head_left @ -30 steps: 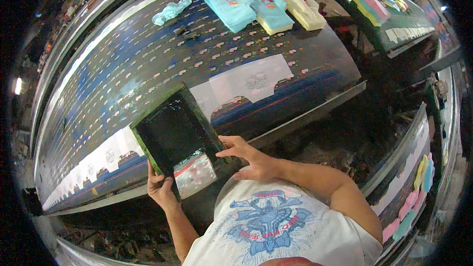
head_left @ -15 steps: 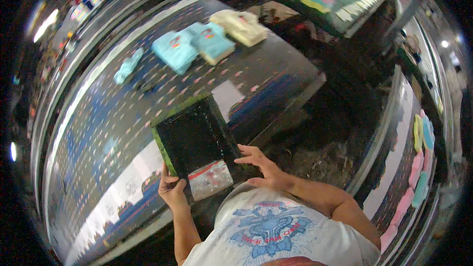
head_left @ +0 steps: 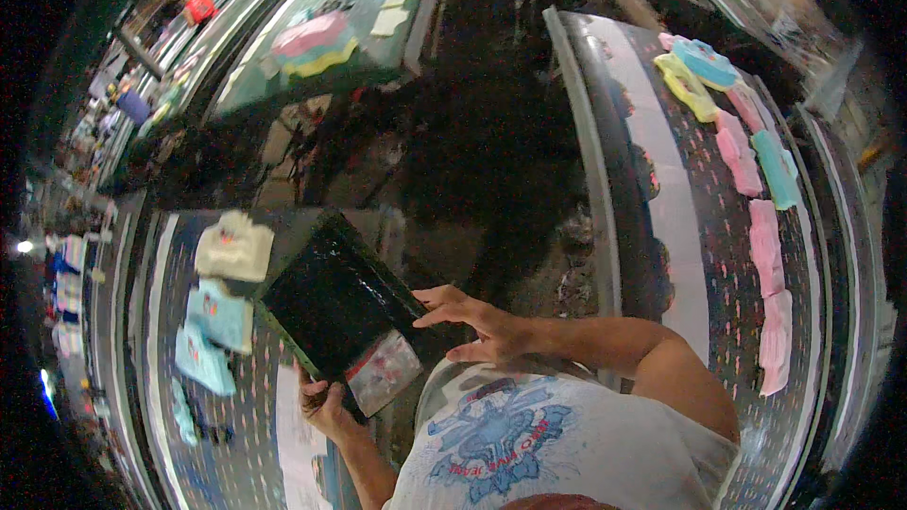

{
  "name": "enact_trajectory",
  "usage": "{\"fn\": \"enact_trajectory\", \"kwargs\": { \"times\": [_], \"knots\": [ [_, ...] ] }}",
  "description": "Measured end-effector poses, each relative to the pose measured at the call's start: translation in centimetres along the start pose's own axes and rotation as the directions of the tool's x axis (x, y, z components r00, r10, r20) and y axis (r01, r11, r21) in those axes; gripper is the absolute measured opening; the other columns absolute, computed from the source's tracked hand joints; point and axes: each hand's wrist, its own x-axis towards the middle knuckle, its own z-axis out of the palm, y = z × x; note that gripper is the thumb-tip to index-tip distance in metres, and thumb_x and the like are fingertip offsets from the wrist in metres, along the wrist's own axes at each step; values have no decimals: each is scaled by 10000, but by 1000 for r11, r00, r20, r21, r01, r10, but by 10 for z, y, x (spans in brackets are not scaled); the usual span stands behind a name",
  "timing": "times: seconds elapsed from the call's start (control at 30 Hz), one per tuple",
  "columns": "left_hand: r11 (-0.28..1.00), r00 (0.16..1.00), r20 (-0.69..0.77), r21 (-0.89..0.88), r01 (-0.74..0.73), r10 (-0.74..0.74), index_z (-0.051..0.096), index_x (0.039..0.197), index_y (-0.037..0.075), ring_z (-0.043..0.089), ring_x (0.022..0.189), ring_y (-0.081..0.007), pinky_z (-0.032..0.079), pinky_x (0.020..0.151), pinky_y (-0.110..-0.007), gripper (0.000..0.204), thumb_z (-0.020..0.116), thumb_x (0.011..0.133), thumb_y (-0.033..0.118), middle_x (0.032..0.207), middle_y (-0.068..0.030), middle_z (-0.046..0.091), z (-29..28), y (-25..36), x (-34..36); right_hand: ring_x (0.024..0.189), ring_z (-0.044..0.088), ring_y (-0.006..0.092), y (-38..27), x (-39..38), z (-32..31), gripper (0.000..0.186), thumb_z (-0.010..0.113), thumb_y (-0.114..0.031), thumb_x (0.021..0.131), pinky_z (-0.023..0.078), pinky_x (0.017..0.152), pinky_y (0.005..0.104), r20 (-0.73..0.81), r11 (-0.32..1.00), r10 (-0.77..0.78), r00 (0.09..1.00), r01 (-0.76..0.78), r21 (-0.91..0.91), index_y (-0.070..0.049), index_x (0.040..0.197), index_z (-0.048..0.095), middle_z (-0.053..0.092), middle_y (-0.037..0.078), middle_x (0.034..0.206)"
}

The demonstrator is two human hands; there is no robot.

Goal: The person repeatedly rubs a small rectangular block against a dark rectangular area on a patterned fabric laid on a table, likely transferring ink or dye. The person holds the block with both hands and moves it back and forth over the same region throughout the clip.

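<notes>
Pointing upper-left lengthwise, the dark frame [head_left: 324, 291] sits in left hand's [head_left: 328, 408] grip; right hand's [head_left: 488, 327] is unclear.

A dark floor [head_left: 472, 161] runs like an aisle up the middle, with a long green table [head_left: 367, 11] at upper left, a speckled dark table [head_left: 260, 397] at lower left and a grey-edged table [head_left: 704, 179] along the right. At the left rim, 2 white lights [head_left: 25, 246] glow.
</notes>
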Motion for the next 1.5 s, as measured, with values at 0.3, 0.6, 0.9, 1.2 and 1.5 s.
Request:
{"fn": "enact_trajectory", "kwargs": {
  "times": [0.3, 0.6, 0.9, 1.2, 1.5],
  "knots": [
    [995, 954, 295, 102, 15, -45, 596, 856, 73, 674, 1437, -339, 551, 1208, -470, 365, 654, 702, -253, 1746, -262, 542, 156, -67, 93, 1688, 333, 457, -2, -2, -144, 681, 863, -261, 988, 268, 1371, 600, -161, 987, 77, 984, -99, -130, -97, 1612, 646, 377, 280, 1792],
    [988, 916, 371, 22, 154, -151, 620, 871, 71, 693, 1439, -329, 623, 1083, -400, 350, 702, 694, -219, 1747, -270, 534, 324, -122, 197, 1691, 327, 473, 74, 73, -277, 682, 841, -355, 1019, 258, 1373, 605, -215, 973, 84, 973, -126, -192, -91, 1616, 640, 350, 294, 1805],
    [989, 875, 469, 131, 62, -117, 641, 838, 73, 692, 1101, -141, 520, 974, -315, 317, 757, 662, -164, 1761, -259, 533, 529, -181, 305, 1671, 383, 438, 90, 147, -438, 659, 834, -347, 1015, 289, 1362, 585, -405, 933, 136, 904, -254, -256, -80, 1592, 661, 430, 289, 1772],
    [975, 696, 685, 106, 196, -214, 695, 843, 95, 505, 1650, -355, 308, 1381, -499, 288, 778, 701, -141, 1729, -314, 537, 732, -250, 334, 1605, 484, 422, 139, 128, -548, 599, 815, -273, 991, 385, 1322, 567, -731, 863, 169, 661, -457, -214, -69, 1536, 674, 475, 265, 1740],
    [973, 576, 785, 162, 163, -227, 713, 889, 50, 594, 1563, -327, 445, 1288, -456, 256, 766, 739, -150, 1740, -298, 534, 917, -298, 377, 1510, 593, 404, 187, 142, -692, 504, 798, -275, 1014, 431, 1283, 510, -872, 908, 22, 489, -374, -187, -53, 1459, 712, 606, 260, 1634]
  ]
}}
